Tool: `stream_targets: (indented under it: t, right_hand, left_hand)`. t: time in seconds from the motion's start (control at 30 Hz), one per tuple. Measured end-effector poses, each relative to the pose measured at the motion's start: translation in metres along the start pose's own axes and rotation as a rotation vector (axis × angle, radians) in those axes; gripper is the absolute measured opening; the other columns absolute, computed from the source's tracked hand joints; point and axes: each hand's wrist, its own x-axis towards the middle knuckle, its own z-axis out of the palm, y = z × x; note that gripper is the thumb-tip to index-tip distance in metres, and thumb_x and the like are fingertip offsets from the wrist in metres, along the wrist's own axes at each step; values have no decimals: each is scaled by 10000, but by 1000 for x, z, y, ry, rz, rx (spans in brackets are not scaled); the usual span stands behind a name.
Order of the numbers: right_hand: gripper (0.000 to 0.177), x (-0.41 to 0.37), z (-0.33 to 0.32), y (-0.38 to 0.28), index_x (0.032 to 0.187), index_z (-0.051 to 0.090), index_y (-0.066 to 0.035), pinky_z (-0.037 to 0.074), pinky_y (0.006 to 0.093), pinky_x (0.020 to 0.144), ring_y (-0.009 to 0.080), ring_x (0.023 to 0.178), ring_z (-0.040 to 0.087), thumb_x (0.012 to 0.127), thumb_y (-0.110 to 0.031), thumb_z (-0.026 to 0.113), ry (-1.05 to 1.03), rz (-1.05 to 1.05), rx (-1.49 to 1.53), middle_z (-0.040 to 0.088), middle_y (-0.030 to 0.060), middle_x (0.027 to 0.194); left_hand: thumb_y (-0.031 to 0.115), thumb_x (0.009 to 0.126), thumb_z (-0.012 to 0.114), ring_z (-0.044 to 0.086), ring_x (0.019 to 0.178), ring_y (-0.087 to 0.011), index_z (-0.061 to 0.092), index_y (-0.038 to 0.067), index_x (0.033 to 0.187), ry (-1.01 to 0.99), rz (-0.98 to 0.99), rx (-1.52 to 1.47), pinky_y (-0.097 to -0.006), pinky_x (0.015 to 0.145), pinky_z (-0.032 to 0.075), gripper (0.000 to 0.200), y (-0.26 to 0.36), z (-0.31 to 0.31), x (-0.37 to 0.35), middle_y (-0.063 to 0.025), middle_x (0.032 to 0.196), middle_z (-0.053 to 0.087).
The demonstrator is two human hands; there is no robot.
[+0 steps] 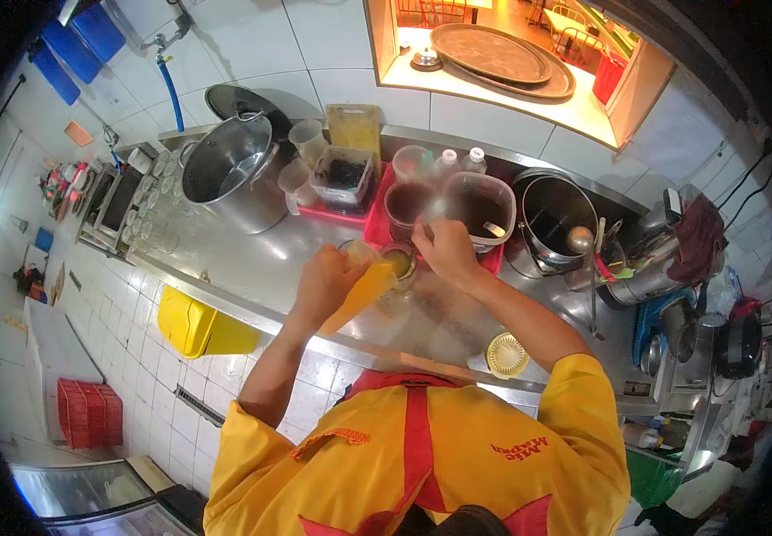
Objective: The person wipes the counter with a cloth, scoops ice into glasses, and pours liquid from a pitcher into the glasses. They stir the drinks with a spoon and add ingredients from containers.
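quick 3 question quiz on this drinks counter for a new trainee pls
1. What does the left hand hold?
A) a tilted orange jug
B) a ladle
C) a cutting board

2. True or false: a citrus juicer lies on the steel counter near the person's right arm.

3. Fill in: the right hand is over a ____ standing just in front of the red tray.

Key
1. A
2. True
3. glass
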Motion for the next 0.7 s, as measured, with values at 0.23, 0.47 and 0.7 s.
stream_targets:
  t: [0.23,0.47,0.7]
  right_hand:
    - [229,2,-2,-2,791,621,34,488,466,569,395,606,630,864,-182,621,26,32,-11,614,212,631]
    - [165,-31,4,21,903,634,-11,518,421,591,340,662,654,850,-167,632,-59,-376,-16,656,191,770]
    - [135,-30,15,23,906,629,-28,510,429,582,355,638,641,846,-150,637,48,-242,42,629,191,709]
  left_hand:
    - [395,848,721,637,746,-441,596,-70,816,45,23,-15,-473,643,504,482,8,-5,0,-268,762,622]
    - [387,866,673,594,749,-424,633,-36,690,85,46,-63,-500,679,466,461,5,-5,-5,-244,794,567]
    - [393,845,727,628,757,-433,592,-67,817,68,50,-39,-471,642,493,480,7,-6,-4,-280,788,618]
